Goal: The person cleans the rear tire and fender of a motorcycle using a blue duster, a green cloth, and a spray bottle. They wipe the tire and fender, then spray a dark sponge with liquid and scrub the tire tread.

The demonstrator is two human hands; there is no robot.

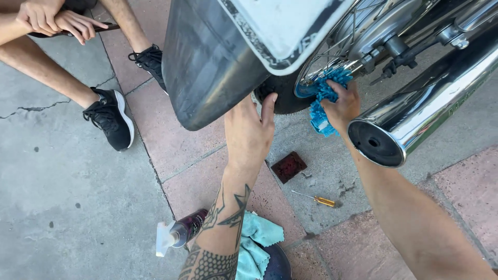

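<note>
My left hand (pixel 250 130) rests flat on the black rear tyre (pixel 282 98) of a motorcycle, fingers apart, just below the dark mudguard (pixel 207 62). My right hand (pixel 341 106) presses a blue fluffy cleaning mitt (pixel 322 96) against the wheel rim and spokes (pixel 332 52). The chrome exhaust pipe (pixel 420 111) runs right beside that hand, its open end facing me.
A spray bottle (pixel 179 234) lies on the pavement by my left forearm, beside a teal cloth (pixel 257 243). A yellow-handled screwdriver (pixel 317 199) and a dark red square pad (pixel 289 167) lie below the wheel. Another person sits at top left, black sneakers (pixel 110 118) on the ground.
</note>
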